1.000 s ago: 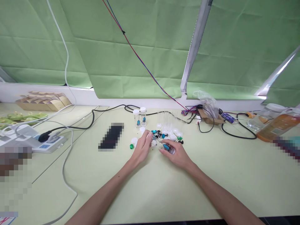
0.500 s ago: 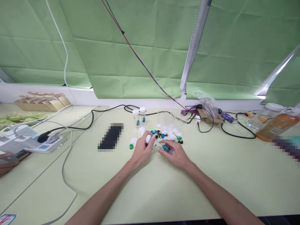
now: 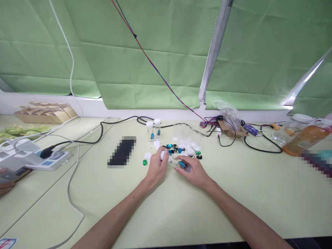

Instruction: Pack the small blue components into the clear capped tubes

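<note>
My right hand (image 3: 194,171) is closed around a clear vial (image 3: 188,168) lying tilted, with a blue part (image 3: 182,164) and a thin metal shaft inside. Between the thumb and fingers of my left hand (image 3: 157,167) is a white cap (image 3: 164,155), a small gap from the vial's mouth. Just beyond both hands lies a cluster of small black and blue parts (image 3: 176,149) with loose white caps (image 3: 190,152). Two capped vials (image 3: 150,132) with blue parts inside stand upright behind. A green piece (image 3: 144,162) lies left of my left hand.
Several open clear tubes (image 3: 184,133) stand at the back. A pixelated dark object (image 3: 122,151) lies to the left, near a power strip (image 3: 55,160) with cables. Another person's hand (image 3: 6,181) shows at the left edge. An orange bottle (image 3: 307,138) leans at the right.
My left hand has shifted slightly left with the white cap, widening the gap to the vial. My right hand still holds the vial in about the same place.
</note>
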